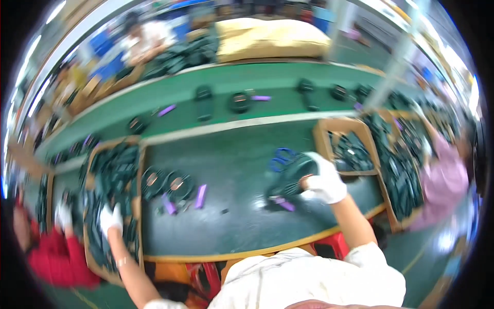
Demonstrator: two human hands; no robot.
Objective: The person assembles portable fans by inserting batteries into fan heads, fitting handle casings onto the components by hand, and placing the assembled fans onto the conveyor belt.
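The right hand (325,179), in a white glove, is holding a dark green moulded part with a copper-coloured ring (290,176) above the dark green tabletop (221,154), its thumb and fingers closing on the part's right end. The part is lying to the left of that grip, and its long axis is slanting from the far right toward the near left, its free end pointing back toward the person's side of the table. A purple cylinder (284,204) is sitting just beside that free end; whether they are touching, I cannot tell. Blue loops, perhaps scissor handles (282,158), are lying just beyond the part. The right hand is clearly the nearer one: the white-gloved left hand (109,219) is resting well apart, inside a brown cardboard carton (138,206) among long dark green pieces (116,165), and blur is hiding whether its fingers are gripping any. Between the hands, two round dark green parts with copper-coloured centres (177,184) are lying nearer the left.
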